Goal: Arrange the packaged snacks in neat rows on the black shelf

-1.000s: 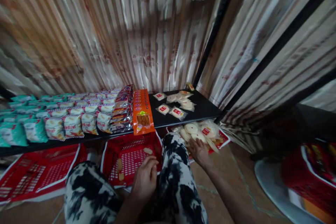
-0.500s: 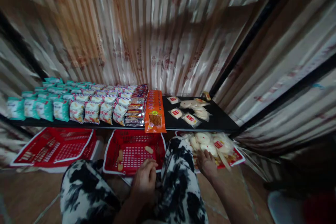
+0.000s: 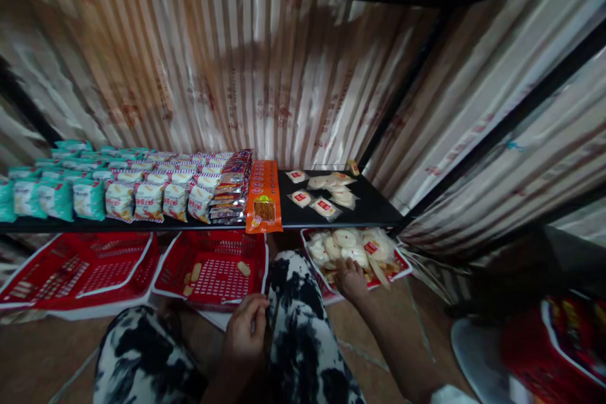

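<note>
My right hand [image 3: 351,279] reaches into the near side of the right red basket [image 3: 406,270]. Its fingers are bent down among pale round crackers in clear wrappers [image 3: 348,238]; whatever the fingertips grip is hidden. My left hand [image 3: 245,325] hovers by my knee, at the near right corner of the middle red basket [image 3: 220,274]. Its fingers are curled together, and nothing shows in them. A few small oblong biscuits, one of them a pale biscuit [image 3: 243,269], lie in that middle basket.
A black shelf [image 3: 303,219] runs above the baskets. On it stand teal packets [image 3: 89,199], white striped packets [image 3: 148,201], an orange bag [image 3: 264,199] and several wrapped crackers [image 3: 325,207]. Another red basket [image 3: 113,265] sits at left, and a further red basket [image 3: 534,334] at lower right.
The view has turned to the right, so shelf and baskets sit further left, and more of the lower-right basket shows. My right hand stays among the wrapped crackers; my left hand stays near the middle basket.
</note>
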The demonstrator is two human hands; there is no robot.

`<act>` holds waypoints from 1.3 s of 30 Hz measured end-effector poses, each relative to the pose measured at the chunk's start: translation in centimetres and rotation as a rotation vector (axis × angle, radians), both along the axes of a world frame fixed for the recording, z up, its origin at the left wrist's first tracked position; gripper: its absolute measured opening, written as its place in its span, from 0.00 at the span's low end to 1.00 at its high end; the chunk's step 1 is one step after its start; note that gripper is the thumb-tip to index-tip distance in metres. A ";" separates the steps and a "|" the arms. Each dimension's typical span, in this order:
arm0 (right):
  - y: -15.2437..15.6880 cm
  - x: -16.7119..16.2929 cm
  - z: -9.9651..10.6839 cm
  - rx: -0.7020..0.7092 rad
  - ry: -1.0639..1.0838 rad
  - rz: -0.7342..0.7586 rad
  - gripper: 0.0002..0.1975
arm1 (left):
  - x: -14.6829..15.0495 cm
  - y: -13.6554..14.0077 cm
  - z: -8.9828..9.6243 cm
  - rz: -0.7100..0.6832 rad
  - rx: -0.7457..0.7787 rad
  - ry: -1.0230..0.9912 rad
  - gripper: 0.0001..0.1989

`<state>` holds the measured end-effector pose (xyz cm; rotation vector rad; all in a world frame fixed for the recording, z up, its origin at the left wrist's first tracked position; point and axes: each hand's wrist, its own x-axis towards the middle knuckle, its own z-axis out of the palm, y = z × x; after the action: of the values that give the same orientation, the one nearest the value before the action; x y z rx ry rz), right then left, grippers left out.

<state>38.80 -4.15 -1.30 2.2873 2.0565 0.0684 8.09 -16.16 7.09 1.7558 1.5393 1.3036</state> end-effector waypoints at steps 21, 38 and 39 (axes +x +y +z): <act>-0.1 4.2 4.2 -0.095 0.177 0.188 0.14 | 6.5 -4.4 -0.1 0.159 -0.124 -0.155 0.15; -1.0 8.1 3.3 0.305 0.621 0.456 0.14 | 12.8 -10.4 2.2 0.374 -0.237 -0.254 0.18; -1.2 7.9 3.3 0.292 0.632 0.454 0.14 | 13.2 -10.7 2.2 0.384 -0.233 -0.265 0.18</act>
<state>46.75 -5.36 2.05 2.1122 3.0360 -0.4116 21.30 -26.82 9.34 1.1312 1.8399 1.3969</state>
